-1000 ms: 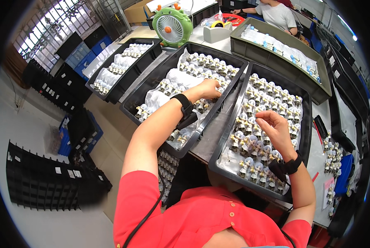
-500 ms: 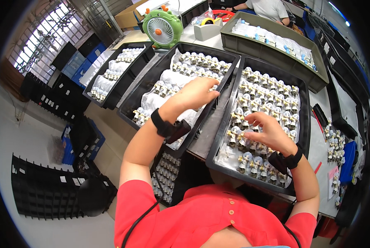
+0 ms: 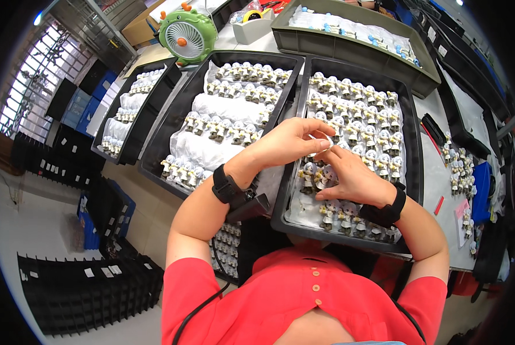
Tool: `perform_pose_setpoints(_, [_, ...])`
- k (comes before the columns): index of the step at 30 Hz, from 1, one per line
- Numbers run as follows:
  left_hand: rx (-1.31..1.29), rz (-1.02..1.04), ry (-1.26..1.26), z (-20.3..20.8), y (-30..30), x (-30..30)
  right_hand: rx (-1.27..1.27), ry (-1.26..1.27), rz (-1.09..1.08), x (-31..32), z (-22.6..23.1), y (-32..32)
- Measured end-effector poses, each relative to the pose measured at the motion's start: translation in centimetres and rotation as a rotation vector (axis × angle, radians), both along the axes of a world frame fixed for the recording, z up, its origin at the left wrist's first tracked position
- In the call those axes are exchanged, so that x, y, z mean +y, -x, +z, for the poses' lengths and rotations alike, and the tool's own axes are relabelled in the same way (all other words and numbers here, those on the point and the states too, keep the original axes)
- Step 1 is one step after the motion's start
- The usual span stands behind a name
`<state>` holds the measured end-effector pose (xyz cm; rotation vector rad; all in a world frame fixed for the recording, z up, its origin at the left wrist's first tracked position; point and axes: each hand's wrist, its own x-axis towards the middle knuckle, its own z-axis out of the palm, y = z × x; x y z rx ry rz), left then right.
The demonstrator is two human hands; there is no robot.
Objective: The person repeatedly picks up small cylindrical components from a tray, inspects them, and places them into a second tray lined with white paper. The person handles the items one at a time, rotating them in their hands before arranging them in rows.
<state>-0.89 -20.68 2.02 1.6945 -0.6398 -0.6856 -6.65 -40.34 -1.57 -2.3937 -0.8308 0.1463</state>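
My right hand [image 3: 358, 178] is curled over the right black tray [image 3: 416, 178], with a small white-haired figurine [image 3: 326, 176] tilted between its thumb and fingers. My left hand [image 3: 297, 140] meets its fingertips from the left, thumb and fingers pinched together. A small whitish bit [image 3: 326, 142] shows at these fingertips, too small to name. Rows of similar figurines [image 3: 352, 132] lie on white sheeting in this tray. In the middle black tray [image 3: 171, 109], more figurine rows [image 3: 223, 129] alternate with strips of white wrap [image 3: 203, 148].
A green fan [image 3: 187, 35] stands behind the middle tray, with a tape dispenser [image 3: 253, 27] beside it. An olive crate [image 3: 349, 49] holds blue-and-white figurines at the back. A narrower black tray [image 3: 133, 112] stands left. Loose figurines [image 3: 458, 169] and a blue bin [image 3: 483, 192] lie right.
My left hand has moved from over the middle tray to the right tray, and its fingertips now meet my right hand's. My right hand has closed round a figurine. The head view has shifted.
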Motion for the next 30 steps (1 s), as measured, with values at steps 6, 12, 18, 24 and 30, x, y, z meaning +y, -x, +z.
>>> perform_pose_setpoints(6, [-0.112, 0.036, -0.039, -0.8, 1.4, -0.8, -0.131, 0.157, -0.042, 0.9, -0.6, 1.1])
perform_pose_setpoints(12, [-0.28, 0.075, -0.018, -1.2, 1.7, -0.4, 0.14, -0.087, -0.076, 0.3, 1.2, 0.3])
perform_pose_setpoints(18, [0.159, 0.112, 0.23, -0.7, 1.6, -0.6, -0.106, -0.366, -0.127, -0.3, 3.4, -0.3])
perform_pose_setpoints(24, [0.427, 0.04, 0.381, -0.4, 2.3, -1.1, -0.232, -0.54, -0.042, 0.2, 3.0, -0.5])
perform_pose_setpoints(30, [0.323, 0.134, 0.446, -0.3, 2.3, -1.5, -0.238, -0.586, -0.167, 0.2, 2.3, -0.6])
